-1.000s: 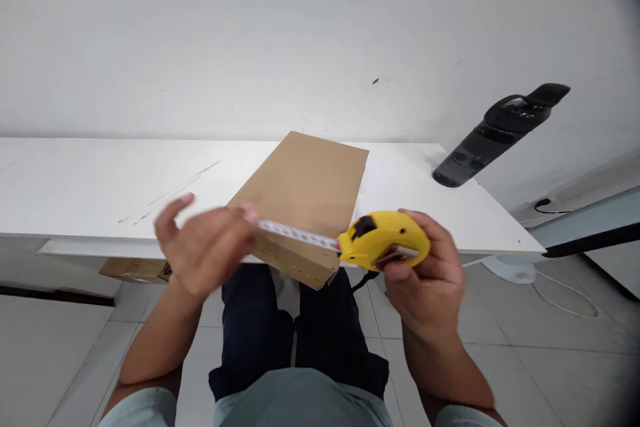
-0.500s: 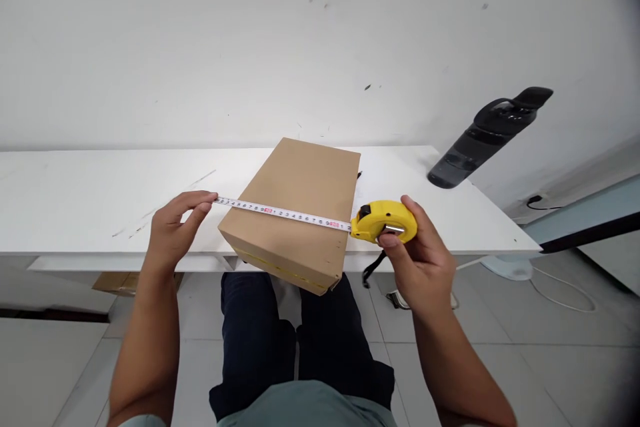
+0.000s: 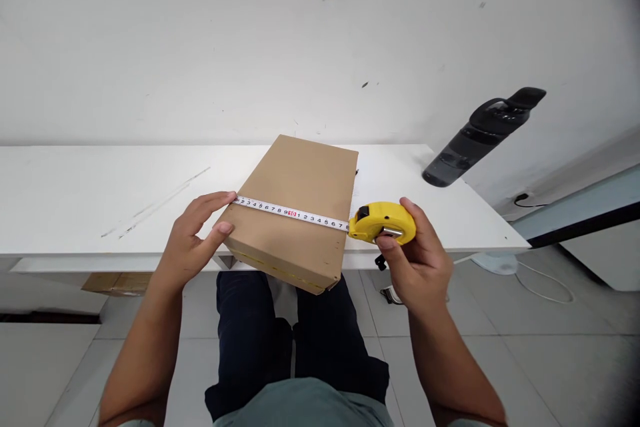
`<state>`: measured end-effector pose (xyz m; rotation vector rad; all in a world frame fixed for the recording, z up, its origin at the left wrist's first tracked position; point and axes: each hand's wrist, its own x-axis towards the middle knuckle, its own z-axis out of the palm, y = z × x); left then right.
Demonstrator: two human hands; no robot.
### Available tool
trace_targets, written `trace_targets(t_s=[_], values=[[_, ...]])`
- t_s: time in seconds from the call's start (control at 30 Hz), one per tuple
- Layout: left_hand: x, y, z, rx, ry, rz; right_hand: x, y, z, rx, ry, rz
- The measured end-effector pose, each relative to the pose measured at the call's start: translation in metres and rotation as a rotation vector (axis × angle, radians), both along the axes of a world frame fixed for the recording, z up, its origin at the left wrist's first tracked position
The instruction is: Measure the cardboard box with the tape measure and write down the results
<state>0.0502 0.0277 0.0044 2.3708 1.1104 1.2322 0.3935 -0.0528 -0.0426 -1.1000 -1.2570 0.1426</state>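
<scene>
Right grip (image 3: 425, 267) is closed on the yellow tape measure (image 3: 384, 221), case just beside the box's edge on that side. Blade (image 3: 320, 219) is out, running from the case across the box top to the left grip (image 3: 187, 240). Left grip is wide: thumb and fingers spread, fingertips at the blade's end on the near-side edge of the box, thumb lower at that same edge. Cardboard box (image 3: 310, 177) lies between the two grips on the white worktop (image 3: 90, 193), set askew, its front end poking out over the worktop's front edge. Dark bottle (image 3: 475, 140) stands beyond the right grip, farther out to that side. Another cardboard piece (image 3: 120, 283) sits below the worktop, outboard of the left grip.
</scene>
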Motion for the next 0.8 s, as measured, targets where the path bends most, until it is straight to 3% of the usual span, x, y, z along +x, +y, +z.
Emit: trace_targets(t_s=[0.13,0.23,0.33,0.53,0.8], values=[[0.009,-0.008,0.005,-0.044,-0.089,0.061,0.003,-0.002,-0.005,-0.023,-0.013,0.04],[0.018,-0.013,0.012,-0.074,-0.135,0.203,0.005,-0.003,-0.006,-0.03,-0.022,0.047],[0.023,-0.006,0.025,-0.262,-0.121,0.3,0.005,-0.002,-0.005,-0.03,-0.043,0.021],[0.022,0.03,0.058,-0.612,0.074,0.131,0.004,-0.001,-0.006,-0.014,-0.055,0.046],[0.023,0.04,0.065,-0.68,0.329,0.129,0.002,-0.002,-0.007,0.0,-0.054,0.047]])
